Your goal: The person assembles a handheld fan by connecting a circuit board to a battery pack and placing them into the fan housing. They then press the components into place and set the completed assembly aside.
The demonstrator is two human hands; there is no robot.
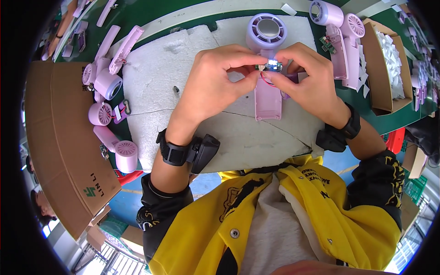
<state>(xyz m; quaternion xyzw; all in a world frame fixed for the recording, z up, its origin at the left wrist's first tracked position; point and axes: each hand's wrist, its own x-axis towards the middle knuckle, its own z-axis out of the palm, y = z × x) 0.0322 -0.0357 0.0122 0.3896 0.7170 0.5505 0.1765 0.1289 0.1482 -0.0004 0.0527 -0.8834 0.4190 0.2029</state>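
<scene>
Above the white foam pad (pixel 151 98), we are holding a small circuit board (pixel 274 66) between 2 hands: our left hand (pixel 217 73) is pinching at its left end with thumb and forefinger, and our right hand (pixel 314 71) is grasping the other end likewise. Light is shining from the board and a red wire (pixel 267 82) is curving below it, so we are judging the wiring at least partly done. Seating the board and closing up are seemingly left, since the pink handle shell (pixel 268 105) is lying open beneath. Just beyond our fingers, the rounded lilac fan head (pixel 266 32) is showing a slotted ring around a silvery disc. We are working over rough, cracked foam; smooth plastic fans (pixel 108 84) are lying at left, and at right a cardboard box (pixel 383 98) is holding white paper pieces (pixel 389 62).
</scene>
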